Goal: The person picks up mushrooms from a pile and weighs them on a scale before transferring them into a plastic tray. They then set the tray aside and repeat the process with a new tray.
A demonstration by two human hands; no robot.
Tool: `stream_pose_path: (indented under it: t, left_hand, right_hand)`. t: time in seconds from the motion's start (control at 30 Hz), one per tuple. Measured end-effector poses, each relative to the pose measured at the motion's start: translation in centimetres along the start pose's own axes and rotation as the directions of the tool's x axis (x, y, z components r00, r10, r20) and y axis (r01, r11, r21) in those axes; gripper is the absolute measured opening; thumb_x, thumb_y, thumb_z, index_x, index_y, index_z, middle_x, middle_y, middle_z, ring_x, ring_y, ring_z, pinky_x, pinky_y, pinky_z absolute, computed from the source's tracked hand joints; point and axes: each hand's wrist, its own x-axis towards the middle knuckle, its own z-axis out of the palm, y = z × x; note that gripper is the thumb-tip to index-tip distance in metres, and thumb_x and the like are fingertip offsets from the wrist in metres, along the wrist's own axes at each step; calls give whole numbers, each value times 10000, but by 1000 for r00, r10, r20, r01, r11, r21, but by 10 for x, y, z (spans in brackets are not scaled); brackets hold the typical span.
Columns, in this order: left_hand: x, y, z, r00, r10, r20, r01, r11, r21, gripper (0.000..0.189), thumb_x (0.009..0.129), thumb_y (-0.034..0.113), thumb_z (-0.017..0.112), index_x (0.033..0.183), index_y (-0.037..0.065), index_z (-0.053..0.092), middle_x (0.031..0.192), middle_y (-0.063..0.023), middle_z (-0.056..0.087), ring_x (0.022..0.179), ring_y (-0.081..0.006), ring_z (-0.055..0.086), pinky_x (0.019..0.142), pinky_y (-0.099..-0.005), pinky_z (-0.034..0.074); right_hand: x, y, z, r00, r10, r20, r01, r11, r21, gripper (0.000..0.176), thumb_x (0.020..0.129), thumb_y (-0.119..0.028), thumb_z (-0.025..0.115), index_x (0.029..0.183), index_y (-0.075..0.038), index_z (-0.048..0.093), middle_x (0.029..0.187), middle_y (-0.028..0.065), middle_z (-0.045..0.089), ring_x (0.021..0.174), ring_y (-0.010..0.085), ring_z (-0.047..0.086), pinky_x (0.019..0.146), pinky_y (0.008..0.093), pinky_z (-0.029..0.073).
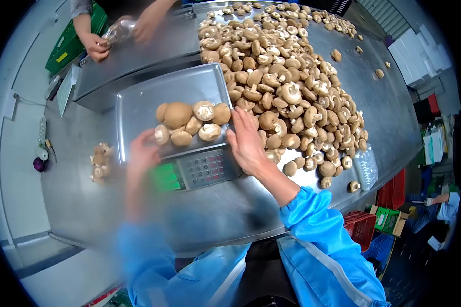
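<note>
On the steel weighing pan (138, 112) of a digital scale lies a small group of brown shiitake mushrooms (178, 115), some cap up, some stem up. My left hand (144, 149), smeared by motion, is at the pan's lower left, close to the leftmost mushroom (161, 134); its grip cannot be made out. Along the pan's right edge my right hand (248, 146) is open, fingers stretched out beside the mushrooms and the big heap. The scale's keypad (205, 168) and blurred green display (167, 177) face me below the pan.
A large heap of shiitake (292, 94) covers the table right of the scale. A smaller mushroom cluster (100, 162) sits left. A clear plastic bag (366, 168) lies at the right edge. Across the table, another person's hands (95, 47) hold clear plastic. Red crates (360, 228) stand lower right.
</note>
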Motion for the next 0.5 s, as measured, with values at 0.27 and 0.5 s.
stream_pose_path:
  t: [0.27, 0.5]
  left_hand:
    - [-2, -8, -29, 857, 401, -324, -432, 901, -29, 412, 932, 9, 480, 1341, -5, 524, 1264, -129, 598, 1067, -175, 620, 832, -270, 501]
    - [-13, 26, 6, 817, 552, -167, -492, 818, 297, 415, 890, 86, 560, 1301, 32, 557, 1299, -114, 579, 1211, -246, 532, 1045, -357, 392]
  right_hand:
    - [-14, 8, -27, 996, -31, -84, 43, 988, 150, 519, 935, -84, 553, 1411, 33, 383, 1425, 255, 420, 1358, 403, 376, 1121, 445, 327]
    - [-7, -14, -38, 987, -144, -70, 149, 986, 78, 554, 910, -71, 600, 1423, -19, 398, 1445, 216, 407, 1356, 391, 385, 1097, 439, 369]
